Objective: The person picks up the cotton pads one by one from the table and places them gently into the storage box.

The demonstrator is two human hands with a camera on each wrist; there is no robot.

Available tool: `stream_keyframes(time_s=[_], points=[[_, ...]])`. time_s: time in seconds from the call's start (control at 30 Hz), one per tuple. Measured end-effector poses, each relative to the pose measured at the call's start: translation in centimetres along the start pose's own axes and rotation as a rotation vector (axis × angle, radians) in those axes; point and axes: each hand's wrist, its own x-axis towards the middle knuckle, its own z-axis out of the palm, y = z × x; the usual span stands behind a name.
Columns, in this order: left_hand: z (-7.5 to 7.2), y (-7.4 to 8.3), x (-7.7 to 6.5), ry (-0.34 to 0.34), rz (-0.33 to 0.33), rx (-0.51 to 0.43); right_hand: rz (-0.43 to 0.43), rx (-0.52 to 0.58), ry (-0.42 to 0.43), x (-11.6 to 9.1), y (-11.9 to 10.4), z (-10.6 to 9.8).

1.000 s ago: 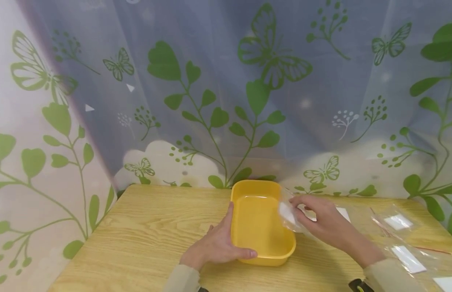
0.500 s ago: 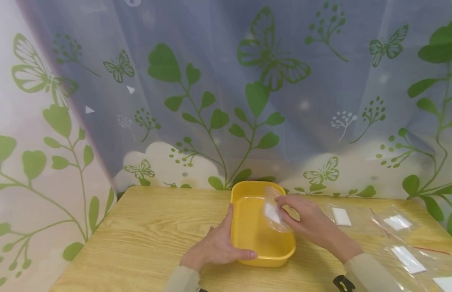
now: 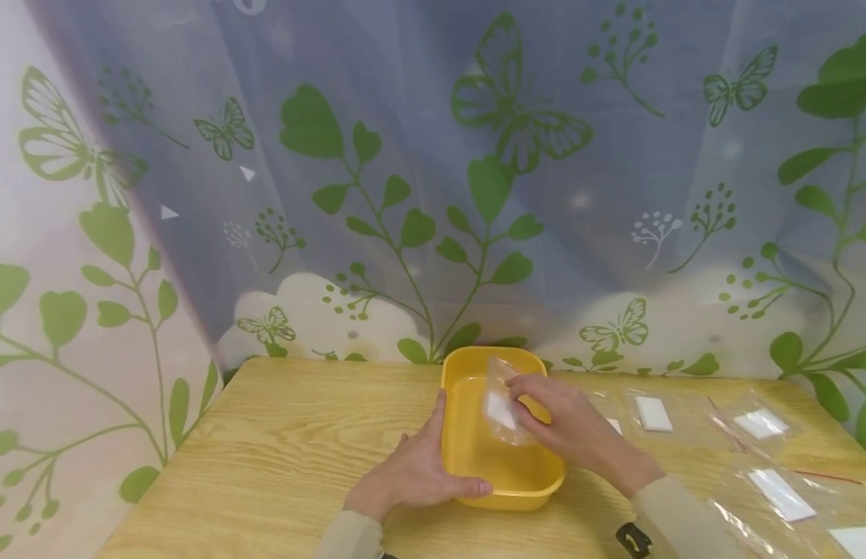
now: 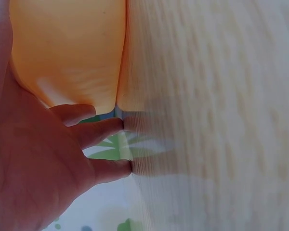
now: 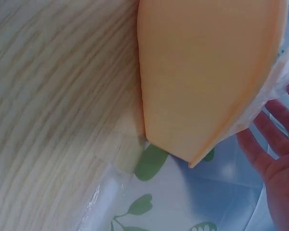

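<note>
A yellow plastic basin (image 3: 474, 458) stands on the wooden table. My left hand (image 3: 412, 473) holds its near left corner, the thumb across the near rim and the fingers along the outer left wall. In the left wrist view, several fingers (image 4: 101, 130) spread out straight, with tips down at the tabletop. With thumb and fingertips my right hand (image 3: 558, 415) pinches a small clear zip bag (image 3: 501, 407) holding a white piece. The bag hangs over the basin's opening. In the right wrist view, the basin's outer wall (image 5: 202, 72) hides part of the bag.
Several similar clear bags with white pieces lie to the right, among them a rear bag (image 3: 654, 414), a far right bag (image 3: 763, 424) and a nearer one (image 3: 784, 494). Behind the table (image 3: 286, 435) hangs a patterned curtain (image 3: 419, 155).
My right hand has carried the bag leftward from beyond the basin's right rim to over its opening. The left hand has stayed on the basin.
</note>
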Motion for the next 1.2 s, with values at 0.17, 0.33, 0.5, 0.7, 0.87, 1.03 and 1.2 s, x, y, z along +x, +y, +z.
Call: stream_keyframes(time_s=[0.17,0.33,0.5,0.7,0.87,1.03,1.2], points=[[-0.1,0.1,0.1,-0.001,-0.001,0.003,0.003,0.026,-0.034,0.1,-0.1,0.6],[-0.1,0.2,-0.1,0.000,-0.007,0.003,0.008,0.036,-0.041,0.0,0.1,1.1],[-0.1,0.1,-0.3,0.006,-0.017,0.005,0.013,0.018,-0.110,-0.1,-0.1,1.7],[0.1,-0.1,-0.3,0.002,0.002,-0.002,0.113,-0.012,-0.229,-0.4,-0.6,2.2],[0.2,-0.2,-0.2,0.002,-0.003,0.003,0.163,-0.034,-0.287,-0.5,-0.5,2.5],[0.2,-0.2,-0.1,0.006,0.004,0.004,0.182,-0.046,-0.309,-0.5,-0.5,2.3],[0.1,-0.1,0.1,0.013,0.009,0.016,0.179,-0.069,-0.247,-0.3,-0.6,1.6]])
